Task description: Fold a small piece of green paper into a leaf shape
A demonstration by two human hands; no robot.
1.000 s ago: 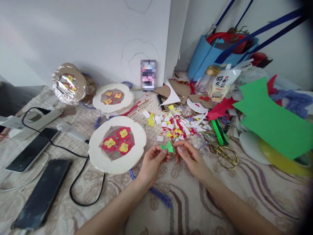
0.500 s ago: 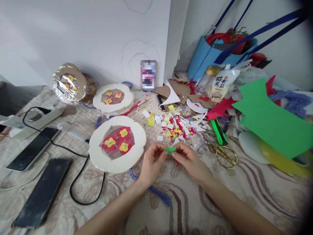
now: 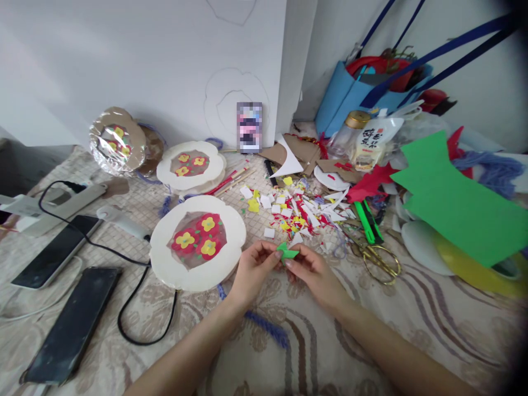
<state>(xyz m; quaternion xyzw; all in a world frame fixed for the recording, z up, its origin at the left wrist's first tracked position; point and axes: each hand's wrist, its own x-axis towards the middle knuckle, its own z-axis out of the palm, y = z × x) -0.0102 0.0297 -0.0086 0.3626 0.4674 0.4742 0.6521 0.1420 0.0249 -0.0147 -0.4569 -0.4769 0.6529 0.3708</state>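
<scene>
A small folded piece of green paper (image 3: 287,251) is held between my two hands, over the patterned cloth. My left hand (image 3: 256,270) pinches its left side, and my right hand (image 3: 315,273) pinches its right side; the fingers beneath are partly hidden. Left of my hands lies a white scalloped fan (image 3: 160,258) with red and yellow flowers in its centre window. A blue braided tassel (image 3: 268,329) extends from under my left wrist. Just beyond my fingers are scattered white, red and yellow paper scraps (image 3: 289,214).
Gold-handled scissors (image 3: 380,263) and a green utility knife (image 3: 368,223) lie to the right, beside a large green paper sheet (image 3: 466,203). Two dark phones (image 3: 72,324) and a black cable (image 3: 119,330) lie left. Another flowered fan (image 3: 165,170) stands behind, near a propped phone (image 3: 249,127).
The green paper has turned between my fingers and shows a larger, pointed folded face. Both hands have shifted only slightly.
</scene>
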